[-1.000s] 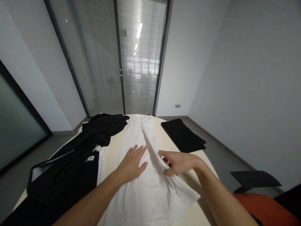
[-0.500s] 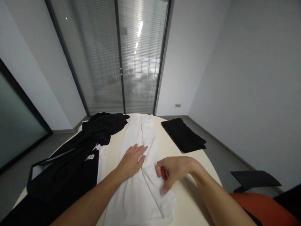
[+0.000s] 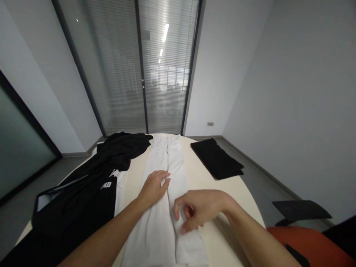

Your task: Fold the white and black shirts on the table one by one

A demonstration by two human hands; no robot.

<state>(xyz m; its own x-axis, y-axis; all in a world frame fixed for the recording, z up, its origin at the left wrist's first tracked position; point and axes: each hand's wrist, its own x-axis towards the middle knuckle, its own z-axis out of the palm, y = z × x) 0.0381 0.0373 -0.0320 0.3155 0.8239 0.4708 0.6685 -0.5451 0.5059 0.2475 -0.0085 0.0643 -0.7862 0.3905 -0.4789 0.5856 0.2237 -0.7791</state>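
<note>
A long white cloth garment (image 3: 160, 235) lies lengthwise on the table, its two sides folded inward so that their edges meet along a middle seam. Its exact kind cannot be made out. My left hand (image 3: 154, 187) rests on the garment's left half, fingers bent lightly near the seam and thumb apart. Over the right half, close to the outer fold, is my right hand (image 3: 196, 209); its index finger and thumb are curved with a gap between them, and no cloth shows in the gap. The other fingers of that hand are partly hidden.
Black clothes (image 3: 91, 189) with white lettering are heaped on the left of the round cream table (image 3: 237, 196). A folded black cloth (image 3: 217, 159) lies at the back right. Beyond the right edge stands an orange chair (image 3: 308, 241). Glass partitions with blinds (image 3: 122, 74) rise behind.
My right hand has moved left and slightly nearer to me over the cloth. The garment's right flap now lies straighter along the middle. My left hand's fingers have drawn in a little.
</note>
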